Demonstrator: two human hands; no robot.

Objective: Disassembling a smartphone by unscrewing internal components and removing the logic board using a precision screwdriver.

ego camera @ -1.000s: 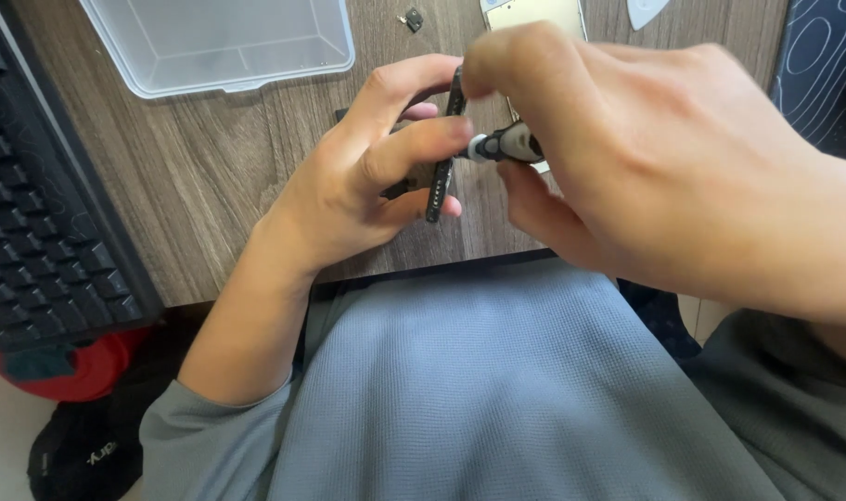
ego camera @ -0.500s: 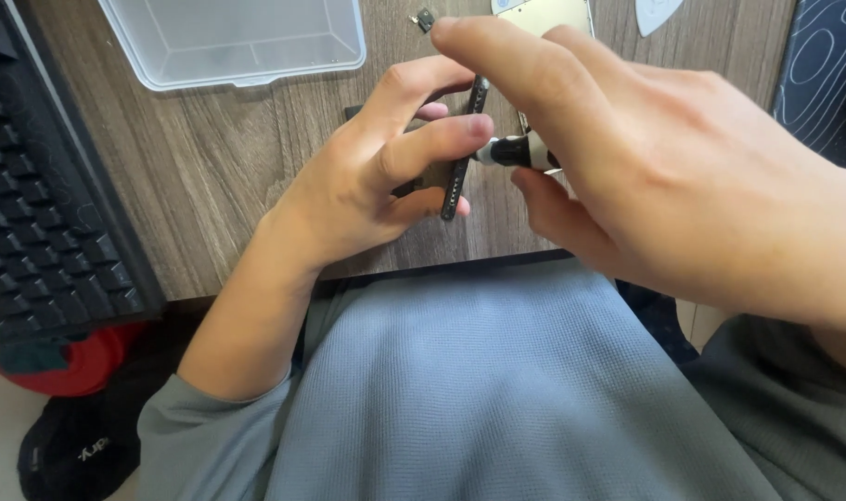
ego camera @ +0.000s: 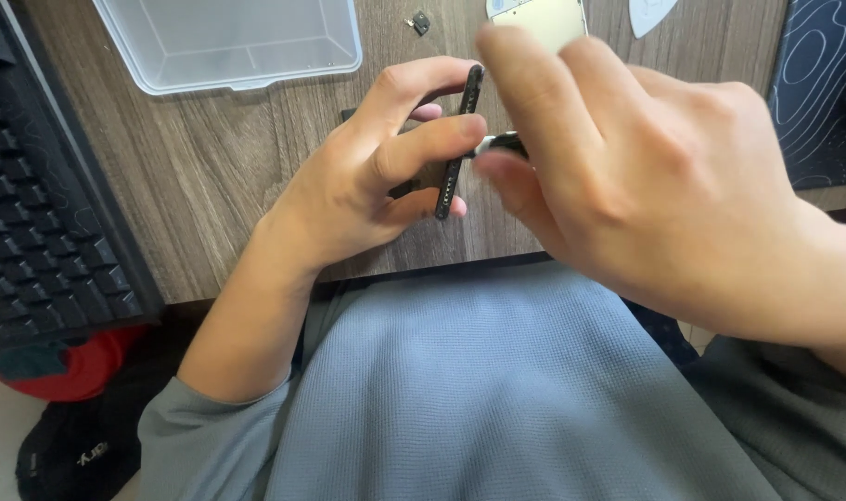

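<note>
Head view: empty clear plastic tray (ego camera: 228, 42)

Two bare hands, left hand (ego camera: 367, 176) and right hand (ego camera: 646, 186), no rings, watch or gloves. Grey-blue waffle-knit top (ego camera: 479, 390) with fine ribbed texture; left sleeve (ego camera: 200, 445) pushed up past the forearm, right sleeve (ego camera: 794, 417) darker grey, loosely creased.

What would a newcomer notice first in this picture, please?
The two hands meet at the centre, above the wooden desk: the left hand holds a thin dark phone on its edge, and the blurred right hand brings a small tool to it. A clear plastic box lies top left.
</note>
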